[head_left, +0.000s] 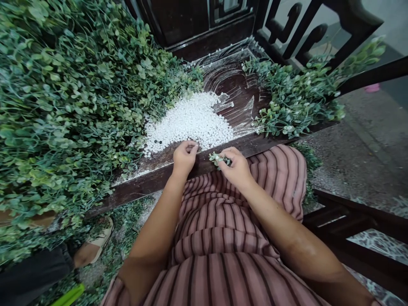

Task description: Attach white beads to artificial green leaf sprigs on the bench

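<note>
My left hand is closed in a pinch at the near edge of a heap of small white beads. Whatever lies between its fingertips is too small to make out. To its right, above my lap, my right hand grips a small sprig of green leaves between thumb and fingers. A white bit shows among the sprig's leaves. The beads are spread on a dark wooden seat, with a small black piece lying at their left side.
A large mass of artificial greenery covers the left side. A smaller pile of leafy sprigs lies on the right, near the carved wooden armrest. Another person's foot is at lower left, amid fallen greenery.
</note>
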The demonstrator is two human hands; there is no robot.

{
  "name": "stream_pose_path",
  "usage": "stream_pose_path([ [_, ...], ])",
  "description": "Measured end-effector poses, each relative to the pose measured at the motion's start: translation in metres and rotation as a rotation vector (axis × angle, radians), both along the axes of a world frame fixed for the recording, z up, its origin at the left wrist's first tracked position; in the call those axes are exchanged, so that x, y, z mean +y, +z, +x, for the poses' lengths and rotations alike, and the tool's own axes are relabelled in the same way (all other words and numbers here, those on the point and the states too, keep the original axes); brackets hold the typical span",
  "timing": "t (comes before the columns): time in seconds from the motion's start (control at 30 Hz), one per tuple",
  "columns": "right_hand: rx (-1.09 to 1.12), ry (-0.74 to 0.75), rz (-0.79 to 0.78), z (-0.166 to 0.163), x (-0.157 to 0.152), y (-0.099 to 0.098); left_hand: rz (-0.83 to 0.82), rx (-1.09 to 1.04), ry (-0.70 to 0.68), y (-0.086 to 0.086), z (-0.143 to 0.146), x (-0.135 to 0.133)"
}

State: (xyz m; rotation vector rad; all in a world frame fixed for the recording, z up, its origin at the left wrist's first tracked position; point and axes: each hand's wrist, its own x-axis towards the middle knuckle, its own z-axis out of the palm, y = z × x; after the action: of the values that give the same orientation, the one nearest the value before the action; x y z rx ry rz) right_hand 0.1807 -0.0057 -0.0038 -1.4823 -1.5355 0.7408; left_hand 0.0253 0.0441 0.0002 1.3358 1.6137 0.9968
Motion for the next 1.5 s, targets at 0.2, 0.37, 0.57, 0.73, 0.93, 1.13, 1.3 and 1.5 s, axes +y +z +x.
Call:
stream_pose_path([
  [0.2, 0.012, -0.028, 0.048, -0.001, -0.002, 0.003, -0.171, -0.582, 0.002, 0.029, 0.003, -0.035],
  [0.37, -0.023, 0.030, 0.093, -0.002, -0.009, 0.015, -0.238, -0.755, -0.027, 0.045, 0.011, -0.048],
  [0.57, -0.156, 0.079, 0.128, 0.000, -0.016, 0.030, -0.323, -0.872, -0.034, 0.046, 0.017, -0.052],
  [0.73, -0.172, 0.113, 0.152, 0.002, -0.019, 0.032, -0.352, -0.853, 0.015, 0.046, 0.017, -0.052],
  [0.93, -0.101, 0.082, 0.157, 0.002, -0.020, 0.028, -0.395, -0.816, 0.019, 0.040, 0.018, -0.053],
  [1.13, -0.012, 0.121, 0.129, 0.001, -0.019, 0.028, -0.454, -0.884, -0.011, 0.037, 0.019, -0.053],
  [1.3, 0.020, 0.164, 0.096, 0.002, -0.018, 0.027, -0.505, -0.965, -0.009, 0.038, 0.020, -0.055],
  [1.5, 0.088, 0.182, 0.017, 0.002, -0.017, 0.030, -0.541, -1.017, -0.009, 0.039, 0.022, -0.056],
])
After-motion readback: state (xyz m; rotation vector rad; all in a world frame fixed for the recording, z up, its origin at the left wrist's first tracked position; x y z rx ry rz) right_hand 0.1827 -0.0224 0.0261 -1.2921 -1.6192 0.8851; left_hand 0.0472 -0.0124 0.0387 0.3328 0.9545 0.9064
